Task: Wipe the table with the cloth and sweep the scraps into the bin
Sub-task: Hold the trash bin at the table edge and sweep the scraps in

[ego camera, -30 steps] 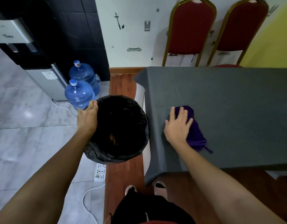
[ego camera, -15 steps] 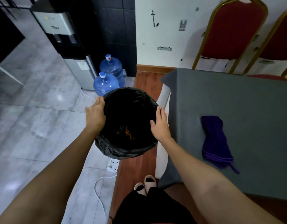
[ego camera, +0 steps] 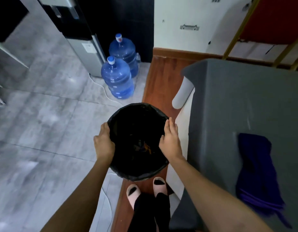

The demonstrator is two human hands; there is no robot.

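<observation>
Black plastic lines the bin (ego camera: 138,176), which sits at the centre of the frame between both hands. The left hand (ego camera: 104,144) grips the rim on the left side, its fingers curled over the edge into the liner. The right hand (ego camera: 170,143) holds the opposite rim, fingers laid along the outside and thumb on the inner side. A few orange scraps (ego camera: 145,146) lie at the bottom of the bin. Whether the bin stands on the floor or is lifted I cannot tell. It is over the wooden floor strip (ego camera: 163,76), just beside the left edge of the table (ego camera: 237,101), which has a grey cover. The purple cloth (ego camera: 257,173) lies bunched on the table at the right of the frame, apart from both hands. Two pale slippers (ego camera: 133,193) show below the bin. Two blue water bottles (ego camera: 118,79) stand on the grey tiles above it, next to a water dispenser (ego camera: 74,30) in the upper left
</observation>
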